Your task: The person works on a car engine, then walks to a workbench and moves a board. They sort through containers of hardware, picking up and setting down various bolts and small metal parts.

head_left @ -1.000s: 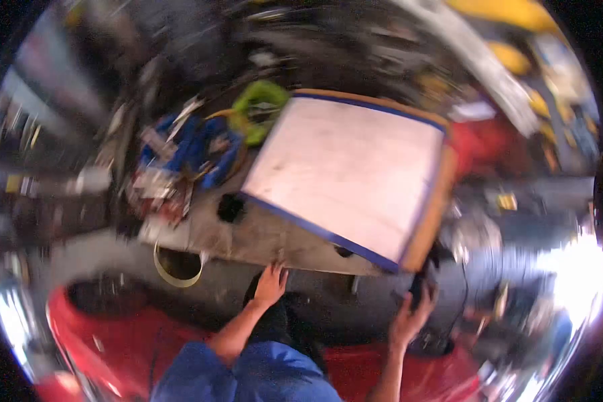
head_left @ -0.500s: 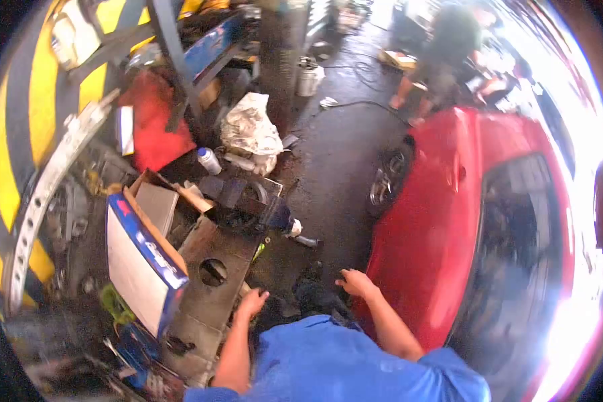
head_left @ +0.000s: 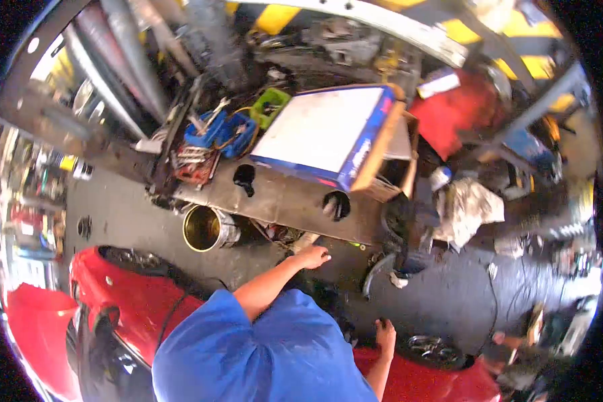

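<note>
My left hand (head_left: pixel 313 256) is over the near edge of a worn metal workbench (head_left: pixel 285 194), its fingers loosely curled with nothing seen in them. Lower right, my right hand (head_left: pixel 385 333) hangs beside a red car (head_left: pixel 415 378), thumb and fingers slightly apart and no object visible between them. Below the bench edge, left of my left hand, stands a round open metal can (head_left: pixel 208 229). On the bench rests a large white panel with blue edges (head_left: pixel 321 127), against an open cardboard box (head_left: pixel 398 167).
Blue baskets of tools (head_left: pixel 224 130), a green bin (head_left: pixel 269 107) and a red tray of metal tools (head_left: pixel 195 164) are at the bench's left end. Another part of a red car (head_left: pixel 124 288) is at lower left. A dark hose (head_left: pixel 496 301) runs over the floor at right.
My view has turned left, bringing the tool baskets, metal can and more red bodywork into sight. My left hand now reaches farther out; both hands still show nothing held.
</note>
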Demonstrator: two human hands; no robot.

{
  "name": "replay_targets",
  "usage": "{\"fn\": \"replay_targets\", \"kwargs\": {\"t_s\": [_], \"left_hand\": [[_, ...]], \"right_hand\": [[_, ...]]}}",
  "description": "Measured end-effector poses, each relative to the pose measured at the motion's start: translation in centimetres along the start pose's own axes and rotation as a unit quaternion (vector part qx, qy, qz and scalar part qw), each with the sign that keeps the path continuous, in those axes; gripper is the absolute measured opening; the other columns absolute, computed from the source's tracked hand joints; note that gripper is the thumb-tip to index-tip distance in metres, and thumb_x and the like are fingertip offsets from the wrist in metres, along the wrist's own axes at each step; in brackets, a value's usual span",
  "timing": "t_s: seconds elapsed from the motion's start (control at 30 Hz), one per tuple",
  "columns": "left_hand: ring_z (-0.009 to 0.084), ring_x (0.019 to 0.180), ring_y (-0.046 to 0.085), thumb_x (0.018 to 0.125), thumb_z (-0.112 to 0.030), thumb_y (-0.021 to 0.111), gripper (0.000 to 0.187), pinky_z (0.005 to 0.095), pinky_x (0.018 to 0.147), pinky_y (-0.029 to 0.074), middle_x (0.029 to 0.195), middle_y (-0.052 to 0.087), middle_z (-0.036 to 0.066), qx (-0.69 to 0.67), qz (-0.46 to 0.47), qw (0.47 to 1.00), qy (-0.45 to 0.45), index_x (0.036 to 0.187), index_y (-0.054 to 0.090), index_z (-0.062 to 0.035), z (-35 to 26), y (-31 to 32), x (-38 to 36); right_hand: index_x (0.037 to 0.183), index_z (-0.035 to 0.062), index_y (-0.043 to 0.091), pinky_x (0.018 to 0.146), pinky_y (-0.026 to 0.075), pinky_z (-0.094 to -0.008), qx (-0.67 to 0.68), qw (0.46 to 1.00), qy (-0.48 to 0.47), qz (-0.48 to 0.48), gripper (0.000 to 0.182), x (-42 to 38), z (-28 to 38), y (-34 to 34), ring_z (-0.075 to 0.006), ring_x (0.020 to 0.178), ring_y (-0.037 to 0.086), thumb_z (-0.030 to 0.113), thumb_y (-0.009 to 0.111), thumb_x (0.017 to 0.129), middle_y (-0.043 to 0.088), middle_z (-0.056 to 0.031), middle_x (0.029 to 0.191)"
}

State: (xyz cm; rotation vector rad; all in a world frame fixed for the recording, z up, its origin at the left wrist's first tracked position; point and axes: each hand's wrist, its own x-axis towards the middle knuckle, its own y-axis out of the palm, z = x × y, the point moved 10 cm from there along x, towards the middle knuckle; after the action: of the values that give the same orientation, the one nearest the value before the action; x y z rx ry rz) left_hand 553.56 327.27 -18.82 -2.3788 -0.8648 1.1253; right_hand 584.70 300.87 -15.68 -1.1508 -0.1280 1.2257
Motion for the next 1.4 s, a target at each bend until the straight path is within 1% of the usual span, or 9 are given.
{"fn": "replay_targets", "kwargs": {"t_s": [0.27, 0.4, 0.47, 0.6, 0.97, 1.03, 1.1, 1.3, 1.4], "left_hand": [[0.0430, 0.094, 0.063, 0.095, -0.040, 0.054, 0.042, 0.0476, 0.079, 0.049, 0.096, 0.066, 0.026, -0.212, -0.317, 0.908, -0.174, 0.103, 0.064, 0.0000, 21.5, -17.0, -7.6], [0.0437, 0.090, 0.062, 0.096, -0.034, 0.052, 0.038, 0.0503, 0.078, 0.048, 0.094, 0.065, 0.025, -0.218, -0.500, 0.824, -0.150, 0.100, 0.063, 0.0018, 26.0, -28.4, -8.8], [0.0434, 0.095, 0.059, 0.097, -0.029, 0.052, 0.034, 0.0504, 0.081, 0.047, 0.097, 0.064, 0.025, -0.188, -0.511, 0.822, -0.165, 0.102, 0.063, 0.0020, 27.7, -33.2, -7.3], [0.0439, 0.105, 0.054, 0.095, -0.022, 0.054, 0.032, 0.0492, 0.090, 0.045, 0.107, 0.060, 0.027, -0.116, -0.579, 0.802, -0.096, 0.111, 0.060, 0.0050, 29.4, -41.3, -3.3], [0.0381, 0.124, 0.048, 0.089, -0.029, 0.054, 0.058, 0.0534, 0.100, 0.040, 0.133, 0.049, 0.027, -0.249, -0.468, 0.766, -0.363, 0.131, 0.045, 0.0108, 44.3, -48.0, 12.1], [0.0365, 0.125, 0.048, 0.091, -0.027, 0.052, 0.055, 0.0520, 0.101, 0.040, 0.134, 0.049, 0.025, -0.202, -0.447, 0.788, -0.370, 0.132, 0.046, 0.0093, 44.2, -48.0, 13.2], [0.0350, 0.125, 0.047, 0.092, -0.025, 0.049, 0.051, 0.0502, 0.101, 0.039, 0.135, 0.050, 0.022, -0.151, -0.436, 0.810, -0.361, 0.132, 0.047, 0.0074, 43.7, -47.6, 14.0], [0.0314, 0.125, 0.048, 0.097, -0.024, 0.045, 0.043, 0.0454, 0.099, 0.037, 0.140, 0.050, 0.018, 0.023, -0.484, 0.826, -0.289, 0.129, 0.055, 0.0026, 37.2, -45.4, 13.9], [0.0308, 0.124, 0.049, 0.098, -0.027, 0.045, 0.044, 0.0446, 0.098, 0.036, 0.143, 0.048, 0.018, 0.030, -0.508, 0.814, -0.282, 0.128, 0.056, 0.0031, 36.8, -44.9, 14.4]], "right_hand": [[0.114, 0.0014, 0.065, 0.090, 0.049, -0.0460, -0.027, 0.995, -0.050, 0.080, 0.040, 4.4, 10.7, 4.9, -0.0432, 0.106, 0.061, 0.035, 0.059, 0.093, 0.066, -0.0251, 0.111], [0.113, 0.0011, 0.065, 0.089, 0.048, -0.0446, -0.119, 0.977, -0.065, 0.163, 0.040, 1.9, 16.7, 8.8, -0.0404, 0.105, 0.063, 0.035, 0.060, 0.092, 0.067, -0.0245, 0.109], [0.113, 0.0006, 0.065, 0.088, 0.048, -0.0435, -0.107, 0.966, 0.044, 0.232, 0.040, -0.1, 21.0, 9.8, -0.0395, 0.105, 0.063, 0.034, 0.060, 0.092, 0.067, -0.0246, 0.108], [0.110, 0.0011, 0.066, 0.084, 0.049, -0.0437, -0.097, 0.961, -0.013, 0.259, 0.042, -0.8, 26.0, 11.3, -0.0409, 0.100, 0.063, 0.039, 0.061, 0.092, 0.067, -0.0243, 0.104], [0.114, 0.0004, 0.064, 0.087, 0.049, -0.0429, -0.107, 0.974, 0.076, 0.183, 0.039, 3.2, 26.5, 7.1, -0.0397, 0.100, 0.063, 0.033, 0.060, 0.093, 0.068, -0.0222, 0.105], [0.114, 0.0005, 0.064, 0.086, 0.049, -0.0425, -0.204, 0.965, -0.075, 0.150, 0.035, 2.7, 20.8, 7.0, -0.0379, 0.100, 0.063, 0.029, 0.061, 0.093, 0.068, -0.0209, 0.105], [0.112, 0.0001, 0.064, 0.082, 0.050, -0.0398, -0.136, 0.977, 0.022, 0.161, 0.027, 1.9, 25.9, 7.1, -0.0298, 0.097, 0.063, 0.019, 0.061, 0.093, 0.067, -0.0178, 0.103], [0.107, 0.0002, 0.064, 0.072, 0.050, -0.0363, -0.008, 0.966, 0.115, 0.230, 0.022, 0.0, 15.7, 10.8, -0.0191, 0.085, 0.060, 0.015, 0.062, 0.092, 0.067, -0.0139, 0.097], [0.111, -0.0008, 0.063, 0.071, 0.050, -0.0376, -0.155, 0.955, 0.108, 0.228, 0.026, 1.6, 18.3, 9.2, -0.0209, 0.085, 0.062, 0.018, 0.061, 0.093, 0.067, -0.0139, 0.101]]}}
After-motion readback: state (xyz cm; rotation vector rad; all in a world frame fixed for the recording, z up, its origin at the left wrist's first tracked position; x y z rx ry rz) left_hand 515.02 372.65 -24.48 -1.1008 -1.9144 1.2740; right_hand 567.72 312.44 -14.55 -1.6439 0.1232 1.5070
